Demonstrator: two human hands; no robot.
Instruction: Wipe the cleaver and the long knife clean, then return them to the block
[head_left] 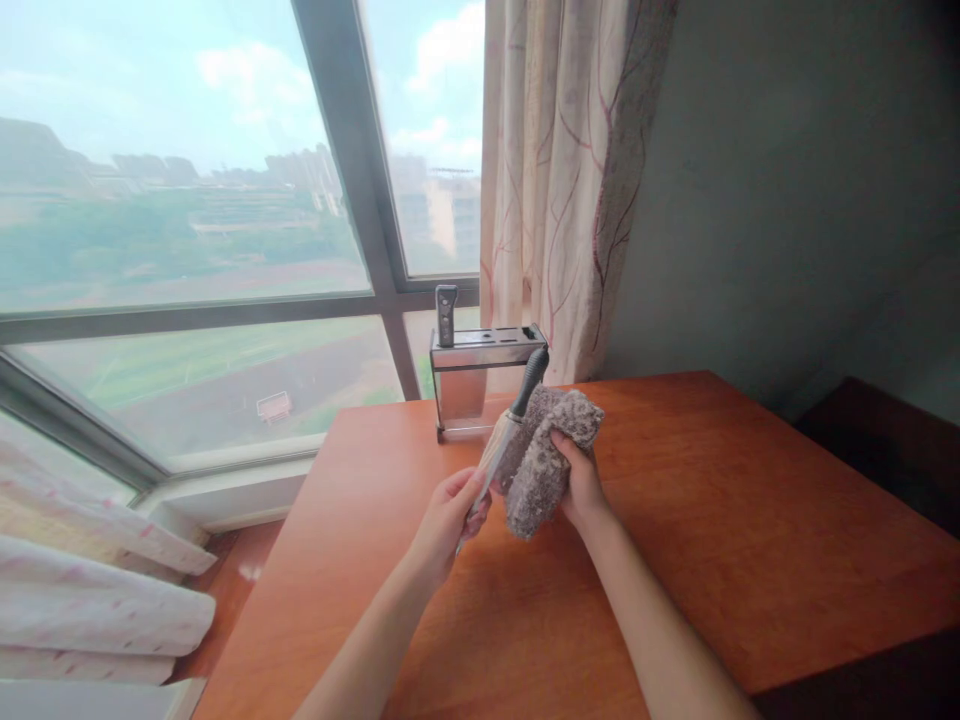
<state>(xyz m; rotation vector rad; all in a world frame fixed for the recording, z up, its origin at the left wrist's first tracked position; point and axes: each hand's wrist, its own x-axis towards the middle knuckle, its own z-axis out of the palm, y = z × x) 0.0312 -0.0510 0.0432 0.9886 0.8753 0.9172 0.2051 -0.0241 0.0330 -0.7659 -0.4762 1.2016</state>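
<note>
My left hand (455,508) pinches the blade of a kitchen knife (499,446) between thumb and fingers. The knife's dark handle points up and away from me, and its tip slants down past my fingers. My right hand (581,482) is closed around a fluffy grey-brown cloth (541,478), bunched up just right of the blade. Part of the cloth lies behind the knife; whether it touches the blade I cannot tell. Beyond both hands stands a metal-framed knife block (489,350), with one dark-handled tool (446,315) upright in its left slot.
Everything is over a reddish-brown wooden table (720,520). A large window (187,200) fills the left and back. A patterned curtain (562,180) hangs behind the table beside a grey wall (780,200). Another curtain (90,600) is bunched at the lower left.
</note>
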